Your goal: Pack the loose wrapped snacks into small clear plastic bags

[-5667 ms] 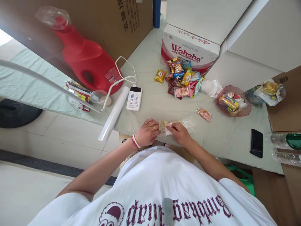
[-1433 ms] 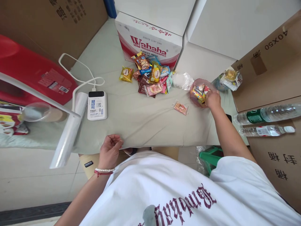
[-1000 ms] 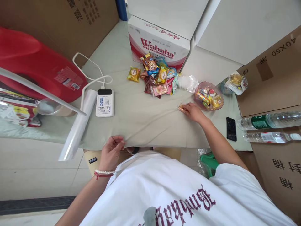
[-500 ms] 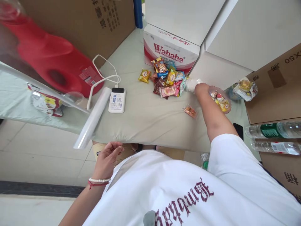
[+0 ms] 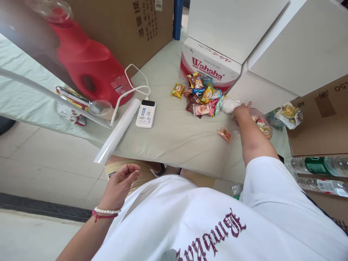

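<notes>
My right hand (image 5: 243,111) reaches to the far right of the padded surface, with at least one finger stretched out and others partly hidden. It is beside a crumpled white thing (image 5: 231,105), whose kind I cannot make out; whether they touch is unclear. Close on its other side, partly behind my forearm, is a clear bowl (image 5: 269,133) with wrapped snacks (image 5: 261,123) in it. A heap of wrapped snacks (image 5: 203,96) lies left of the white thing. One reddish packet (image 5: 225,134) lies apart, nearer me. My left hand (image 5: 123,183) hovers near my lap, fingers loosely curled, nothing visible in them.
Behind the heap stands a Wahaba water carton (image 5: 209,63). To the left are a white power bank (image 5: 146,114) with a cable, a clear film roll (image 5: 118,132) and a red jug (image 5: 95,69). Plastic bottles (image 5: 317,166) and a cardboard box (image 5: 315,134) are at right.
The view has shifted, moving the scene rightward. My right hand's fingers now show more, with one raised and stretched out. My left hand stays curled near my lap.
</notes>
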Demonstrator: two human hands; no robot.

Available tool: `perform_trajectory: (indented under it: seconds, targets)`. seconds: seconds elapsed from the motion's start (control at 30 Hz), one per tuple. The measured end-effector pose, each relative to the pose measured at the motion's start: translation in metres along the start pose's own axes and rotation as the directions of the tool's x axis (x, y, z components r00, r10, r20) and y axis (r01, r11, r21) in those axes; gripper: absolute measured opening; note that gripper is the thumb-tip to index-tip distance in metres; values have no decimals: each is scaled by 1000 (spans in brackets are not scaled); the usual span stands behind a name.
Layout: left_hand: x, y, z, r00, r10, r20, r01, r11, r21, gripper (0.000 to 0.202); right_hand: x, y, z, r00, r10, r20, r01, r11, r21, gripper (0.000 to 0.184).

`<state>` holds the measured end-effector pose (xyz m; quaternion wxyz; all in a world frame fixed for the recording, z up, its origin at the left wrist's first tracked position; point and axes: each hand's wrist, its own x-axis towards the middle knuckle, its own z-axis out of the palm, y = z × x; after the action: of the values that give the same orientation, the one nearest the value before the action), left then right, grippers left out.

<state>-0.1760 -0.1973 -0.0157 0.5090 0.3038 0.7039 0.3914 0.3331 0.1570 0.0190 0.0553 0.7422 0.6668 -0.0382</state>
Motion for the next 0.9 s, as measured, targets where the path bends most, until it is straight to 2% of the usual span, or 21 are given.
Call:
perform_trajectory:
  seconds: [0.07, 0.17, 0.27, 0.37, 0.4, 0.43, 0.47, 0.5, 0.53, 0.6, 0.67, 0.77, 0.9]
  targets:
    - [-1, -3, -2, 1000, -12, -10, 11, 1000, -10, 38, -3, -2, -3, 998, 62, -27, -64, 996, -54, 19]
    - [2, -9, -1, 998, -59, -13, 59, 998, -28, 42, -8, 1, -24, 989, 72, -129, -87, 990, -109, 23]
    - [7, -6, 12, 997, -46, 65, 47, 999, -14, 45, -29, 5, -51, 972, 89, -216, -78, 995, 59, 22]
    - [11, 9, 39, 966, 33, 256, -30, 999, -15, 43, -80, -7, -54, 965, 94, -247, 7, 925, 380, 23]
    - [13, 16, 50, 945, 61, 321, -54, 998, -32, 41, -101, -16, -46, 963, 124, -238, 49, 790, 611, 25]
    - [15, 22, 61, 920, 86, 382, -71, 996, -53, 40, -124, -27, -35, 974, 131, -187, 73, 597, 799, 31]
    - [17, 29, 73, 899, 108, 425, -83, 994, -76, 38, -146, -40, -22, 987, 103, -123, 70, 408, 910, 38]
    - [20, 36, 85, 883, 123, 453, -92, 992, -89, 37, -168, -55, -7, 995, 84, -57, 33, 266, 964, 38]
    - [24, 43, 97, 872, 133, 470, -98, 990, -100, 37, -187, -70, 8, 997, 77, -3, -10, 170, 985, 36]
    - [32, 57, 121, 867, 151, 474, -101, 986, -131, 40, -220, -97, 35, 996, 73, 43, -48, 70, 996, 33]
    - [40, 68, 143, 863, 139, 486, -58, 982, -179, 47, -244, -117, 52, 996, 61, 58, -61, 56, 997, 30]
    - [47, 76, 168, 828, 89, 553, 31, 978, -205, 57, -266, -131, 62, 998, 26, 59, -61, 100, 993, 28]
    - [50, 66, 182, 808, 133, 574, -18, 979, -202, 51, -278, -132, 64, 999, -28, 33, -28, 168, 985, 29]
